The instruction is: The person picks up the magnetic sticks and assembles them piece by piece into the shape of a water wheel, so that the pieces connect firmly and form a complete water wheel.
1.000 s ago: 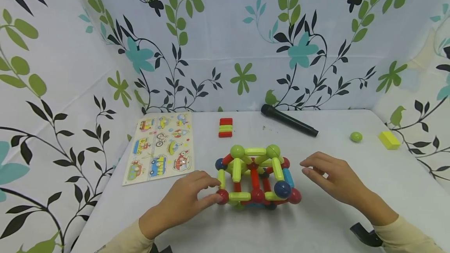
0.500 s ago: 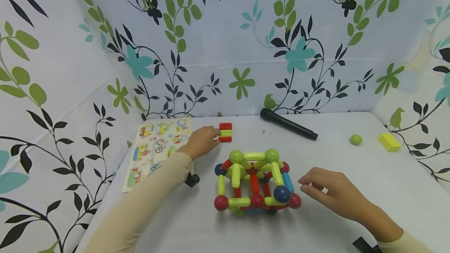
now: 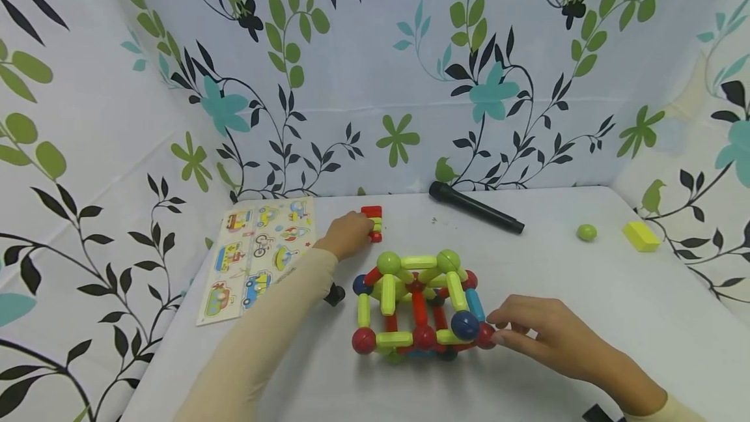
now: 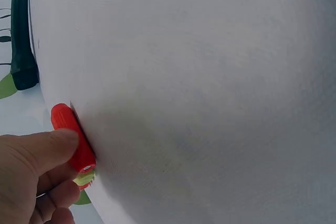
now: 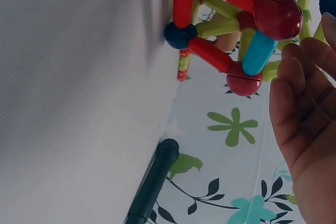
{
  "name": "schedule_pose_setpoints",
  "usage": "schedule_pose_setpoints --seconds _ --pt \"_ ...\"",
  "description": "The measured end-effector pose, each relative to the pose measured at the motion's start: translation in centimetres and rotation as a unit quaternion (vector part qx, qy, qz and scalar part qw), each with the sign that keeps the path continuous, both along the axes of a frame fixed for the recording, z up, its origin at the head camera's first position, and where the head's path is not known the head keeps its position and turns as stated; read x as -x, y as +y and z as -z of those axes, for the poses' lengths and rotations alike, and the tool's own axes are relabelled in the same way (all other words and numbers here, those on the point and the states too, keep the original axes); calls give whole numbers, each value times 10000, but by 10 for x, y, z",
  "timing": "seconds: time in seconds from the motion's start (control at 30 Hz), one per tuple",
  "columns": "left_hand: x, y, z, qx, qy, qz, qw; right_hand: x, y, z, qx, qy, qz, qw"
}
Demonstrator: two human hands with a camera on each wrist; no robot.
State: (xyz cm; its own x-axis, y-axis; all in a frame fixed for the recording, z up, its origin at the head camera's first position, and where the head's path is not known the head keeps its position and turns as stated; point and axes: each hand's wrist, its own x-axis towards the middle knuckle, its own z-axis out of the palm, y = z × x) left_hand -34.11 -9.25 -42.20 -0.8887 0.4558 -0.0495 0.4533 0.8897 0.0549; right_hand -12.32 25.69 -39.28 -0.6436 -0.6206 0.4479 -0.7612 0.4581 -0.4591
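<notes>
While the left hand [image 3: 347, 234] reaches out to the little stack of red and yellow-green magnetic sticks [image 3: 373, 223] at about 12 o'clock from the build, its thumb lies on the top red stick in the left wrist view and the fingers curl under, so it's pinching the stack, though the hand hides the stack's left part from the head camera. Stack sits on the white table [image 3: 562, 292], toward the back edge. The stick-and-ball structure [image 3: 418, 305] stands mid-table. Right hand [image 3: 541, 334] is at its 3 o'clock, fingertips touching the red ball [image 3: 485, 335] at the near right corner; fingers look fairly straight, not wrapped around anything. In the right wrist view some of the structure is cut off at the top.

Further out: black microphone [image 3: 474, 207] at 1 o'clock, lying flat. Green ball [image 3: 586, 232] and yellow block [image 3: 641, 236] at 2 o'clock, just beside each other. Vehicle puzzle board [image 3: 258, 256] at 10 o'clock, partly covered by the left sleeve.
</notes>
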Motion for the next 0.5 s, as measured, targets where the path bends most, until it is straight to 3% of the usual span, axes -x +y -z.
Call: schedule_pose_setpoints --seconds 0.17,0.33,0.5 --pt "-4 -1 1 -31 -19 -90 10000 -1 1 0 -67 -20 49 10000" --pt "-12 -7 4 -58 96 -72 9999 -3 -1 2 -128 -352 138 9992" --pt "-21 -17 -5 -830 8 -327 9960 -2 -1 2 -231 -237 97 9994"
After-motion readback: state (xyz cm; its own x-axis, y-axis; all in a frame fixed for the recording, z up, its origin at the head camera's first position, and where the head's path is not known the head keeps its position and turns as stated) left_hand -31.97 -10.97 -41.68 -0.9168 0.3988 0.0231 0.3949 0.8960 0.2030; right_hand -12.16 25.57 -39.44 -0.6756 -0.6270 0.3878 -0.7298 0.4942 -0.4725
